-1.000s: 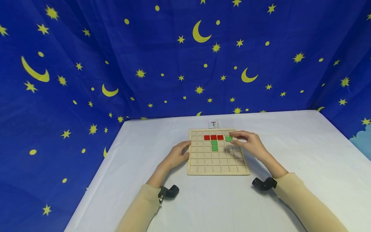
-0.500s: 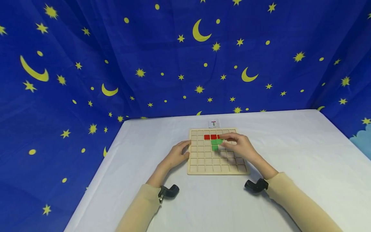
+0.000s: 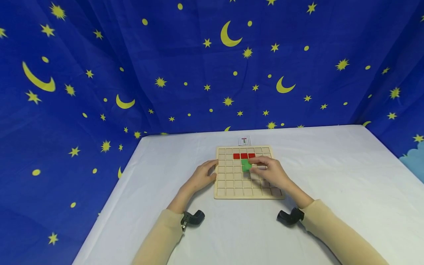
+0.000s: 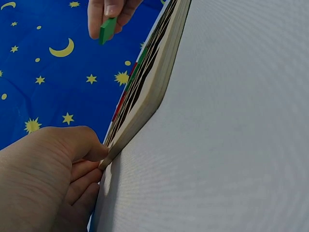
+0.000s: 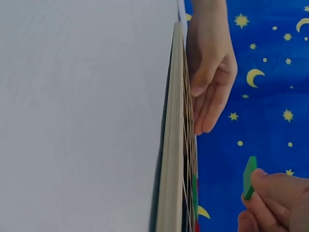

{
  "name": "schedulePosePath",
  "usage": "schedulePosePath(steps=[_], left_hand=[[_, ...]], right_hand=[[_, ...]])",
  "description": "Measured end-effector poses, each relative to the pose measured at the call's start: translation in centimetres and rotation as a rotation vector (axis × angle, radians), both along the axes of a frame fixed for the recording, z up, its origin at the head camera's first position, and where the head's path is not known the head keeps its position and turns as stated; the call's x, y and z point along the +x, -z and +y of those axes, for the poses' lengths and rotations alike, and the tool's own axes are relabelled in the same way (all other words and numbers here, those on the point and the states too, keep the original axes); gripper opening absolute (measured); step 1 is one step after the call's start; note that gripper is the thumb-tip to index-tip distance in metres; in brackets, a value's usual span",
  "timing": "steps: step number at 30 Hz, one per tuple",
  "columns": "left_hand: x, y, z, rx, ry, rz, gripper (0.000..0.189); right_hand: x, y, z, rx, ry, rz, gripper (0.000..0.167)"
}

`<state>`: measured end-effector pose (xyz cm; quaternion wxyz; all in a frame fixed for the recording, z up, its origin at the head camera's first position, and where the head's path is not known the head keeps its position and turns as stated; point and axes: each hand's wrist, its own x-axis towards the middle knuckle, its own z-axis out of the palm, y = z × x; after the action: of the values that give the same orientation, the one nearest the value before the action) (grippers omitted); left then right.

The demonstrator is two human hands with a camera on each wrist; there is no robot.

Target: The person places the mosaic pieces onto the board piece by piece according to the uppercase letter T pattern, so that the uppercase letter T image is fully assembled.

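My right hand [image 3: 269, 173] pinches a green square tile [image 5: 249, 178] between thumb and fingers, above the wooden grid board [image 3: 229, 186]. In the head view this tile overlaps two green tiles set in the grid; both wrist views show it raised clear of the board. Three red tiles [image 3: 244, 156] form a row near the board's far side, with the set green tiles below the middle one. My left hand [image 3: 200, 176] rests against the board's left edge, thumb and fingertips touching the wood [image 4: 130, 126].
Behind the board lies a small printed card [image 3: 244, 140] with a red and green T on a grid. A white cloth [image 3: 132, 206] covers the table. Blue curtains [image 3: 185, 55] with moons and stars stand behind and at the sides. Each wrist carries a black mount [image 3: 290, 217].
My right hand has carried the green tile leftward from the board's right side, then slightly nearer, over the set green tiles. My left hand has stayed at the board's edge.
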<state>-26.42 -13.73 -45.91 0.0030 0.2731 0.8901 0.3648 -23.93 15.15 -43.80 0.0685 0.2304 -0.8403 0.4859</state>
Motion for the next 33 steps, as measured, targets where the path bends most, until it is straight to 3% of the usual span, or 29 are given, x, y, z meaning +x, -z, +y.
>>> schedulePosePath(steps=[15,33], left_hand=[[-0.1,0.1,-0.1,-0.002,-0.001,0.007,0.055],[-0.2,0.1,0.0,-0.006,-0.006,0.007,0.055]], right_hand=[[-0.1,2.1,-0.5,0.038,-0.003,-0.060,0.032],[-0.3,2.7,-0.6,0.138,-0.029,0.043,0.030]])
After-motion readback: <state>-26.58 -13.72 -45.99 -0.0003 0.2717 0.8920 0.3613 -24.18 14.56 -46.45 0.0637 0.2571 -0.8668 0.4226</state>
